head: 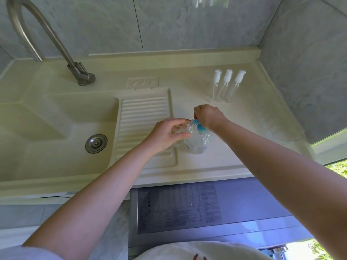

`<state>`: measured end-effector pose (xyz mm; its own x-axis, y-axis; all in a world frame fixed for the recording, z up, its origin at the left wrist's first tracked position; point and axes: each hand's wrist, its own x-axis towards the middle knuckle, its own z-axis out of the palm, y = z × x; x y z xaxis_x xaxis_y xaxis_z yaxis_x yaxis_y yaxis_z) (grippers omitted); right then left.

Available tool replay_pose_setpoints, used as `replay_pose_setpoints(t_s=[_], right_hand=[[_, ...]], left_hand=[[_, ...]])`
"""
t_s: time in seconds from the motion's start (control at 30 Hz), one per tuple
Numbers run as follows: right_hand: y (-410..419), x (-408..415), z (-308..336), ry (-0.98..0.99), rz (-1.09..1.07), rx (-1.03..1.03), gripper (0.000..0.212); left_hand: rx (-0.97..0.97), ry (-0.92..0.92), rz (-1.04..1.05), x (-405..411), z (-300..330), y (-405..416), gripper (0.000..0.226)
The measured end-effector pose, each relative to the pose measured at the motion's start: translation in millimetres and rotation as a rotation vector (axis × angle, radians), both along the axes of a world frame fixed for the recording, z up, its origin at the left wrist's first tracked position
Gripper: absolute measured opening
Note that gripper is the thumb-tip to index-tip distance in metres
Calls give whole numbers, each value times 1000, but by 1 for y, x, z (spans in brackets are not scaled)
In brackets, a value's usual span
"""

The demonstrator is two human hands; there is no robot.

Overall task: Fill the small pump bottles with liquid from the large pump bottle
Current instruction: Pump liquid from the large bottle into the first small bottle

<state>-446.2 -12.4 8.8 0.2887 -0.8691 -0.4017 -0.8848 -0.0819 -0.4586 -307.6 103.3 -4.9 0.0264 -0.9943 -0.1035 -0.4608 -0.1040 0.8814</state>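
left hand [169, 133] pinches small bottle [181, 130] | right hand [207, 116] grips blue pump [201, 126] | large bottle [200, 142] beneath

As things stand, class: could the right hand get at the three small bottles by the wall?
Probably yes: bare counter lies between the right hand and the three small bottles, though it now presses the big bottle's pump.

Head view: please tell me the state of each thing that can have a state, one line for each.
Large pump bottle: upright on the counter, partly full of clear liquid.
Blue pump head: gripped by the right hand.
Small clear bottle: held at the spout by the left hand.
Three small pump bottles: upright, capped, apparently empty.
Faucet: no water running.
Sink drain: stopper in place.
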Motion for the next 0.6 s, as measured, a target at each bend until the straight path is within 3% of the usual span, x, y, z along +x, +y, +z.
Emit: replay_pose_setpoints(t_s=[0.13,0.3,0.6], right_hand=[[3,0,0,-28,-36,-43,30],[5,-1,7,-76,-100,68,41],[4,0,6,1,-15,-17,34]], left_hand=[[-15,-9,8,-1,-1,1,47],[-8,18,19,-2,0,2,46],[-25,-7,26,-3,-1,1,46]])
